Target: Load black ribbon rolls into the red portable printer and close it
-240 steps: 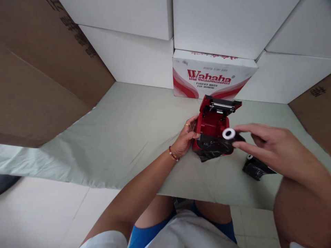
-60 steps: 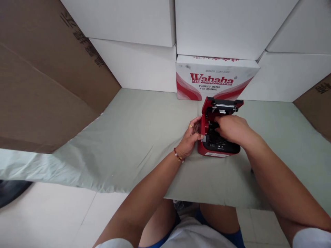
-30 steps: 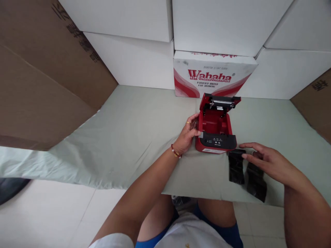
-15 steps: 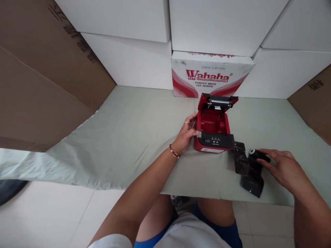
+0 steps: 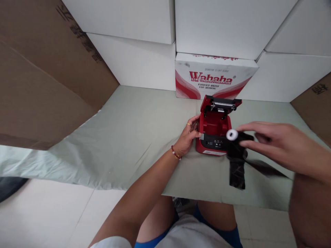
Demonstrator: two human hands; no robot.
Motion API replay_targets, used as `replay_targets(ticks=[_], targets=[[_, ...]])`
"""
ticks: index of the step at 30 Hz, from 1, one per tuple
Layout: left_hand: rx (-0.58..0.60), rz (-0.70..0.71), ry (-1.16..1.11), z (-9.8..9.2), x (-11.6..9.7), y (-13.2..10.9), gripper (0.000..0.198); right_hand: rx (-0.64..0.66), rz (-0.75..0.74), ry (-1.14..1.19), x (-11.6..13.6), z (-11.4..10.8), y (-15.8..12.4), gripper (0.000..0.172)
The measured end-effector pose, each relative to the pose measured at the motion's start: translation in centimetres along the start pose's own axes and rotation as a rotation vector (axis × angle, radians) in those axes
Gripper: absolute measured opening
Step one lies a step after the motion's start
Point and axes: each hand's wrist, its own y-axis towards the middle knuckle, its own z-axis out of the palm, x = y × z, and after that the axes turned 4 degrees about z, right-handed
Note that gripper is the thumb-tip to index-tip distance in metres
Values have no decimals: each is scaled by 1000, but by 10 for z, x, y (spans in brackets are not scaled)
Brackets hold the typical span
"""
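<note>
A red and black label printer [image 5: 215, 125] stands on the cloth-covered table with its lid [image 5: 222, 103] raised and its red inner bay in view. My left hand [image 5: 190, 136] grips the printer's left side, thumb on the grey tab at the front corner. Between thumb and fingers of my right hand [image 5: 271, 141] is a black roll [image 5: 240, 141] with a white core, held above the table near the printer's right front corner. Loose black strip from the roll hangs below and trails right; it is blurred. The roll hides part of the printer's right side.
Behind the printer stands a white and red water carton [image 5: 214, 77], with white boxes [image 5: 144, 62] stacked around it. Large brown cartons flank the table, one on the left [image 5: 46, 86] and one on the right [image 5: 315, 100]. The table's front edge lies just before my knees.
My right hand has lifted the black roll off the table and brought it left, close to the printer, with its strip dangling. My left hand stays on the printer.
</note>
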Motion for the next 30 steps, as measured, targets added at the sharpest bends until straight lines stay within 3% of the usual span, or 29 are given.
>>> replay_targets(ticks=[2, 3, 5, 9, 17, 27, 30], targets=[[3, -1, -15, 1, -1, -1, 77, -13, -70, -159, 54, -3, 82, 41], [1, -2, -21, 1, -1, -1, 77, -37, -41, -247, 71, 1, 108, 42], [-3, -5, -22, 2, -1, -1, 76, -52, 31, -402, 86, 14, 133, 45], [-15, -2, -8, 4, -1, 0, 75, -6, 112, -576, 83, 34, 133, 47], [-2, -22, -7, 6, -1, -1, 76, 77, 131, -648, 88, 38, 154, 48], [-14, -5, 38, 9, 0, -5, 74, 84, 102, -663, 85, 43, 158, 46], [-51, 88, 196, 14, -6, -14, 66, 90, 78, -502, 79, 38, 154, 41]])
